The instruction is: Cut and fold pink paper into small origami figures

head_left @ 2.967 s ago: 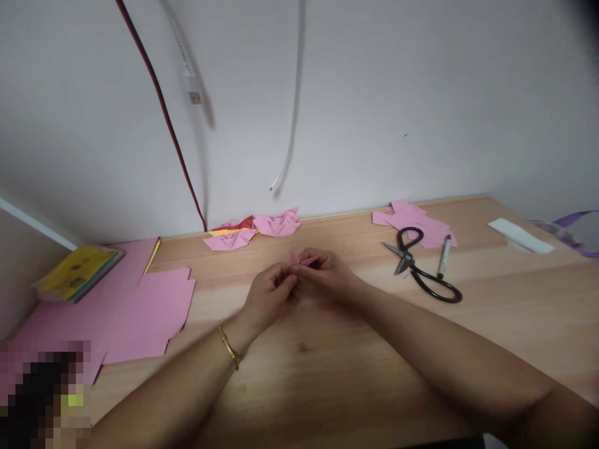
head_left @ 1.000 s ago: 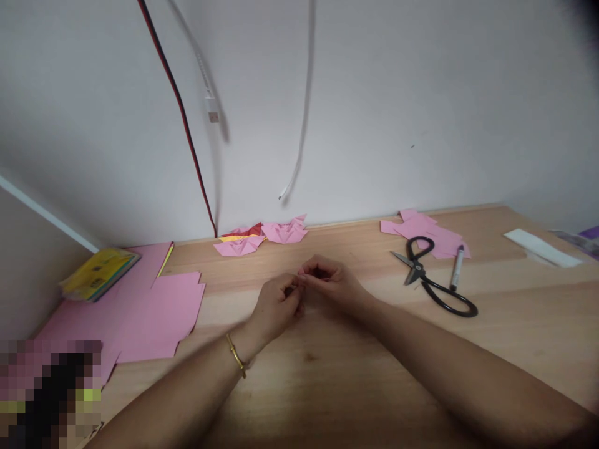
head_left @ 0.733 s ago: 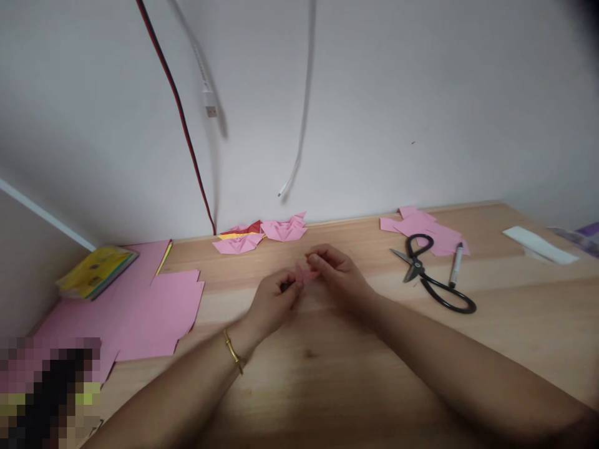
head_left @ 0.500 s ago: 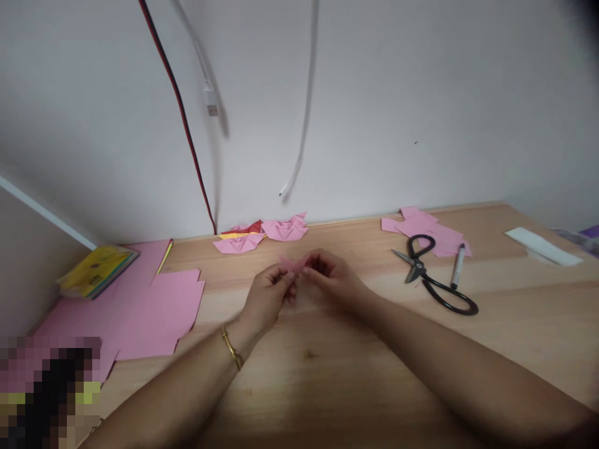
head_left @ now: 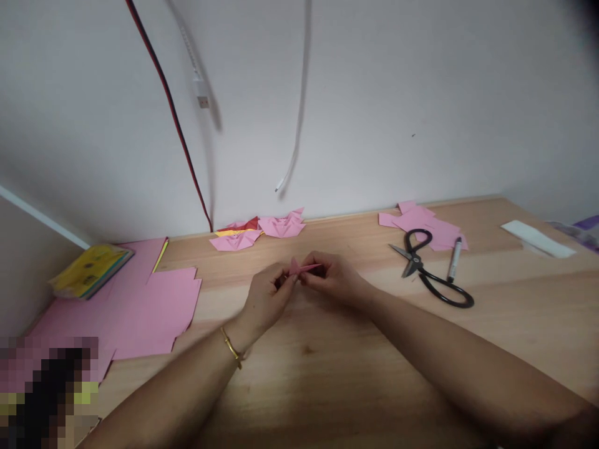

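Note:
A small folded piece of pink paper [head_left: 304, 268] is pinched between my two hands above the middle of the table. My left hand [head_left: 270, 290] grips its left side with thumb and fingers closed. On the other side, my right hand [head_left: 334, 277] pinches it between thumb and fingertips. Two pointed flaps stick out, one upward and one to the right; my fingers cover the rest. Behind my hands, folded pink paper shapes [head_left: 281, 224] lie against the wall, one group with a red and yellow folded piece [head_left: 238, 227] among them.
Black-handled scissors [head_left: 414, 259] lie open on the right, beside a marker [head_left: 455, 259] and pink paper pieces [head_left: 423, 223]. A white strip [head_left: 538, 239] is farther right. Pink sheets [head_left: 154, 312] and a yellow packet [head_left: 91, 271] cover the left. Cables [head_left: 303, 93] hang along the wall.
My hands drew slightly apart and came together again, turning the pink paper between my fingers. Its flaps, hidden a second ago, now show. The view has shifted slightly.

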`<state>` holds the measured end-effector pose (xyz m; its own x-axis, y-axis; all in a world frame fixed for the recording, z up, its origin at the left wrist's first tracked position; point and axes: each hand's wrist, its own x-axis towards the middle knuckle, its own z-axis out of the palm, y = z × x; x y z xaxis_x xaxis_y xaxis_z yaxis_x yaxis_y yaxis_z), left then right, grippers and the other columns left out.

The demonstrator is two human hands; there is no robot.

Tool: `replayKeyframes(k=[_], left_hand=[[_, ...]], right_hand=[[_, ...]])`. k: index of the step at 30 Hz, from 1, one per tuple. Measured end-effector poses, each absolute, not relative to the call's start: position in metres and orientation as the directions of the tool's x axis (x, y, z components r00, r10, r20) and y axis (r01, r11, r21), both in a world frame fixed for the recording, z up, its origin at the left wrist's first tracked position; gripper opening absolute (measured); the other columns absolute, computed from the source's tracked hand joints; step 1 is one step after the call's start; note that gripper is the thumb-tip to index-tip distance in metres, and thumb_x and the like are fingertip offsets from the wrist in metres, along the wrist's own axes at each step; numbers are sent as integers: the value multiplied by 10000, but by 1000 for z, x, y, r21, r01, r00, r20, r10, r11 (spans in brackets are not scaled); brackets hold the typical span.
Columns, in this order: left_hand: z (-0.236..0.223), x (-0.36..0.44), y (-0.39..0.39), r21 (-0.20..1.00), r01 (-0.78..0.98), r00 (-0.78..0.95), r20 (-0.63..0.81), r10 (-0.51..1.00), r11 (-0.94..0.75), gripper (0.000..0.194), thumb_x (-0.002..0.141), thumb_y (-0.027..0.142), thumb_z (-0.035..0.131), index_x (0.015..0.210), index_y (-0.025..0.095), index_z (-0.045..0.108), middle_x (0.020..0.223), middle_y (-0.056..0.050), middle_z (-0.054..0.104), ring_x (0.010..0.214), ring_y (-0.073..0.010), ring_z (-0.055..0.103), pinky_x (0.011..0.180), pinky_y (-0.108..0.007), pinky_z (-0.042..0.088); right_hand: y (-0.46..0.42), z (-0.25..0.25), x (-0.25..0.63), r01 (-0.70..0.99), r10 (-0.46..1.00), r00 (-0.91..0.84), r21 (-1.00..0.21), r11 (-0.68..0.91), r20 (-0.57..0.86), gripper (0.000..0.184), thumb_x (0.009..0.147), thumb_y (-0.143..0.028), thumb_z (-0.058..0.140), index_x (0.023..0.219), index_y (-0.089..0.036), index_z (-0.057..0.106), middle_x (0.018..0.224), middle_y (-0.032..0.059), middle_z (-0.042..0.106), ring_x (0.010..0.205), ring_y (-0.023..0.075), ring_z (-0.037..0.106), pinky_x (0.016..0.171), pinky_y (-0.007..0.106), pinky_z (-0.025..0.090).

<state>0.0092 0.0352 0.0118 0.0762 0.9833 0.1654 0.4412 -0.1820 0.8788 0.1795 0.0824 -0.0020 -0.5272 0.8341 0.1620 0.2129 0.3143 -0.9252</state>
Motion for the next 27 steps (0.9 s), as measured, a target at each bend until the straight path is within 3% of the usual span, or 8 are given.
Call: replayKeyframes(k=[6,11,16,20,23,27], left_hand=[[12,7,36,828,485,120,254,960,-280,154,823,278,526,781,203,654,720,-25,588,677,-155,484,634,-247,341],[10,2,39,857,484,72,165,984,-179,135,791,274,549,748,190,645,684,-10,569,640,-141,461,581,-236,325],[2,2,42,984,180,-42,19,999,-11,170,763,306,604,656,178,575,596,27,483,513,-92,405,486,-218,290],[-4,6,43,995,-82,-1,-57,998,57,183,731,306,658,655,164,571,536,40,471,497,-80,422,497,-210,323],[-5,8,43,993,-96,-1,-73,997,73,187,715,305,683,671,150,588,552,28,517,525,-81,456,515,-204,347],[-1,9,42,993,-49,-27,-108,994,107,207,693,324,704,668,147,600,531,27,536,511,-86,472,496,-202,352]], right_hand=[[82,3,180,317,831,-496,-838,444,253,74,688,-115,523,664,-160,576,615,-22,569,582,94,473,525,207,333],[95,2,188,350,898,-363,-857,378,248,34,668,-155,553,655,-169,581,574,-30,535,541,93,449,502,212,321],[105,1,193,201,967,-178,-956,215,180,52,738,-218,538,713,-174,552,653,2,585,601,120,520,572,245,397],[93,4,186,142,887,-419,-951,275,194,142,790,-311,573,777,-170,565,699,1,570,635,113,502,583,235,390],[83,4,179,150,799,-573,-935,322,183,141,801,-306,579,799,-165,593,699,-1,570,634,108,486,566,224,374],[79,4,177,173,759,-623,-914,367,187,108,815,-238,544,774,-162,609,721,7,597,673,117,514,602,228,392]])
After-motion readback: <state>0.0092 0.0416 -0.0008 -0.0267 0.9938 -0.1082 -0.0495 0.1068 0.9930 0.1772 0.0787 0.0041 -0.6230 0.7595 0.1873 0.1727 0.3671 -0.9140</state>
